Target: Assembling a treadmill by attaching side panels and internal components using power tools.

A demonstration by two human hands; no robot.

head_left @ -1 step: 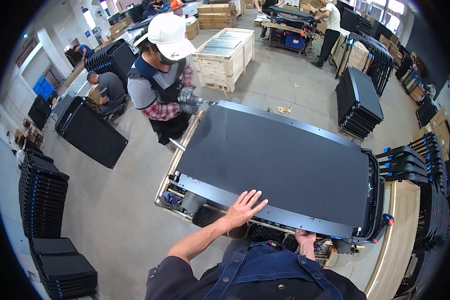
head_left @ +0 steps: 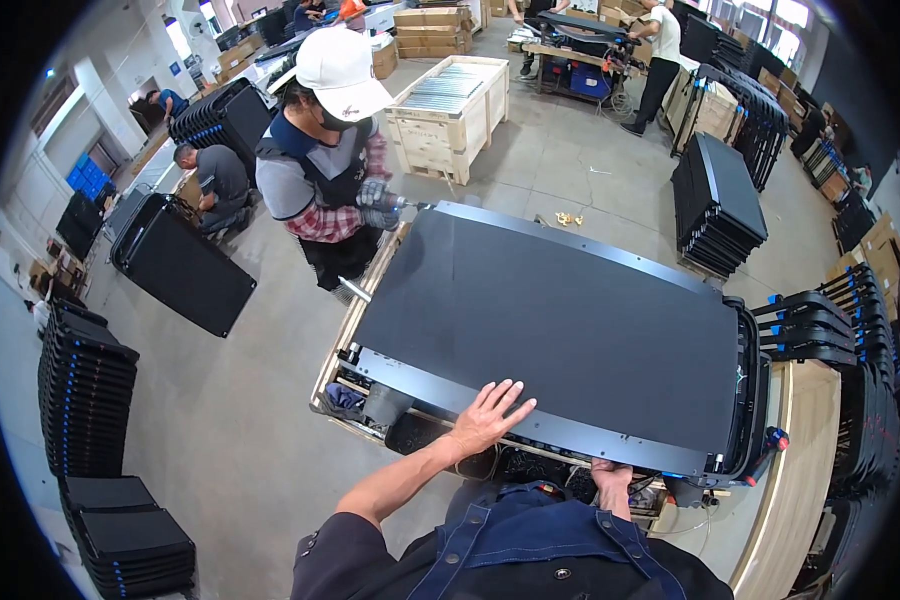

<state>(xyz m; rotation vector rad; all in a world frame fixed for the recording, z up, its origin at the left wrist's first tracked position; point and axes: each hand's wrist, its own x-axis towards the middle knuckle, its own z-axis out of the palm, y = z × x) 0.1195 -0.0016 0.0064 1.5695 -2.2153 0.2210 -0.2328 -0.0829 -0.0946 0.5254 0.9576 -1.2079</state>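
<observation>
The left hand point(head_left: 485, 420) rests with fingers spread on a near metal rail point(head_left: 570, 436), tips reaching onto the dark belt point(head_left: 490, 320). The right hand point(head_left: 611, 478), further along, has its fingers lost under that rail's edge, so I can't tell how they're closed. Ahead of both hands, and out to either side, the long belted deck point(head_left: 570, 330) lies flat on the wooden-edged surface point(head_left: 326, 378). I'd judge it heavy and stiff, awkward for one person. The belt looks smooth, a poor hold for a palm; better to grip beneath the near rail and the far rail point(head_left: 580, 248) beyond the hands, sparing the black end housing point(head_left: 760, 400) to their right.
</observation>
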